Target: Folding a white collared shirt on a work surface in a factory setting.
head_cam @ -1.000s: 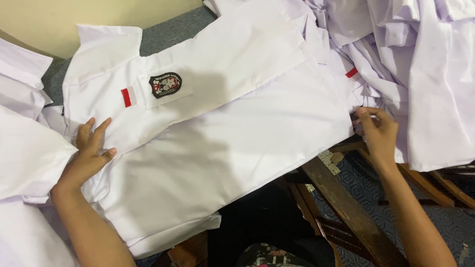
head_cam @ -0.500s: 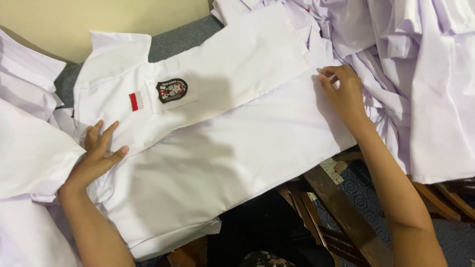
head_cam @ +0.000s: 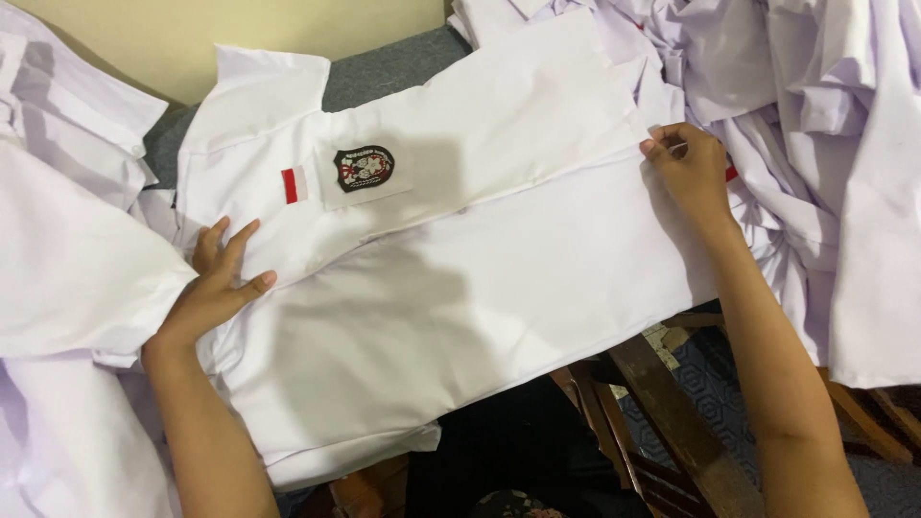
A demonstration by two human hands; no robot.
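Nearest us, our left hand (head_cam: 219, 283) lies flat, fingers spread, on the white cotton school shirt with a dark chest badge (head_cam: 451, 278), spread across the desk's near edge. Farther along, our right hand (head_cam: 687, 169) pinches the shirt's far hem beside heaped white shirts (head_cam: 815, 125).

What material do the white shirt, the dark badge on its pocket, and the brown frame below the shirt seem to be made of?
White shirt: thin woven cloth, matte, perhaps cotton blend; it creases and folds softly under the left hand and right hand.
Dark shield-shaped badge: probably embroidered fabric; the stitching is too small to confirm.
Brown frame: looks like wood, dull finish, straight bars.
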